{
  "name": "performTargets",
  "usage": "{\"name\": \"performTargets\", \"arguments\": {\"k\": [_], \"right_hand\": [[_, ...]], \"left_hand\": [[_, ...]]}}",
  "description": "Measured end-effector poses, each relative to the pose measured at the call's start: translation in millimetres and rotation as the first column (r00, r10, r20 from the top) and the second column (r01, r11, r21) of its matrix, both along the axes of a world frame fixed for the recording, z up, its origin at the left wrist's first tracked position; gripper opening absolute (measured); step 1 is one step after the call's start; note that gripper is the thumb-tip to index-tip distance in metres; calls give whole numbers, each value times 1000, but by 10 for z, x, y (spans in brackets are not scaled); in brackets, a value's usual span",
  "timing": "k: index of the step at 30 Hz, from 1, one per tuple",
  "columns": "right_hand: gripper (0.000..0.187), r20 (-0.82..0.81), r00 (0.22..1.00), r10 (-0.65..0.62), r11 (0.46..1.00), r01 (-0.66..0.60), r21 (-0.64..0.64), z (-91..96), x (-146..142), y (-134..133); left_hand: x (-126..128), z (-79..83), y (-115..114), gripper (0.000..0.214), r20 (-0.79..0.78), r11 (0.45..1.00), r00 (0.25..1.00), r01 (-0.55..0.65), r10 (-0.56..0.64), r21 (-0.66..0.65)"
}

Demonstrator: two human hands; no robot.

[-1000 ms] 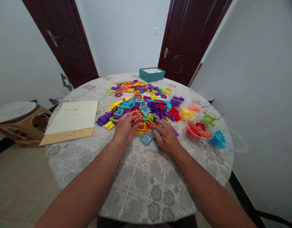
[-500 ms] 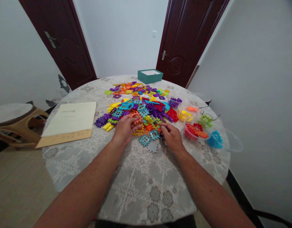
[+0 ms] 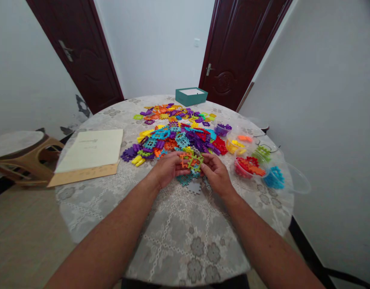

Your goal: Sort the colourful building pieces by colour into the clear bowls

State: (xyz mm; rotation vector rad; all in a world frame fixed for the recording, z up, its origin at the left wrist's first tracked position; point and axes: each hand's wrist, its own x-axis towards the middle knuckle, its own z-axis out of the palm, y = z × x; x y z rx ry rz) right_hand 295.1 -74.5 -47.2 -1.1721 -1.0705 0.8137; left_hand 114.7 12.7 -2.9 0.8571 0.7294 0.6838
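Observation:
My left hand (image 3: 170, 170) is closed on an orange window-shaped building block (image 3: 185, 160). My right hand (image 3: 216, 173) grips a lime green building block (image 3: 195, 163) by its right side. The two blocks meet and overlap between my fingers; whether they are joined I cannot tell. Just below them a grey toothed block (image 3: 194, 188) and a teal window block (image 3: 184, 180) lie on the patterned tablecloth, partly under my hands. Behind my hands spreads a heap of coloured interlocking blocks (image 3: 199, 140), mostly purple, red, blue and yellow.
A second block pile (image 3: 163, 116) lies farther back, before a green box (image 3: 191, 96). At right stand clear tubs of sorted blocks, including a red-filled tub (image 3: 243, 170), with blue blocks (image 3: 274, 177) beside them. Paper sheets (image 3: 90, 150) rest at left, near a wooden stool (image 3: 31, 160).
My left hand has moved right with the orange block. My right hand has taken hold of a green block, and the two blocks have come together.

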Motion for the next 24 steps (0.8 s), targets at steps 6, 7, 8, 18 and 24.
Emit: {"name": "performTargets", "arguments": {"k": [6,7,8,18,24], "right_hand": [[34,72,997,-18,997,23,-67,34,46,-5],[33,96,995,-19,996,27,-80,32,63,-7],[32,129,991,-18,996,30,-88,27,81,-11],[25,715,699,7,998,-45,34,13,137,-45],[24,763,641,-84,994,6,105,200,178,46]], "left_hand": [[15,-22,-23,32,-52,998,999,9,-6,56],[10,-19,-11,33,-56,997,998,-20,24,76],[1,-14,8,34,-53,994,997,-57,62,96],[-109,11,210,19,131,881,889,-454,438,133],[-127,1,275,19,171,822,821,-563,545,86]]}}
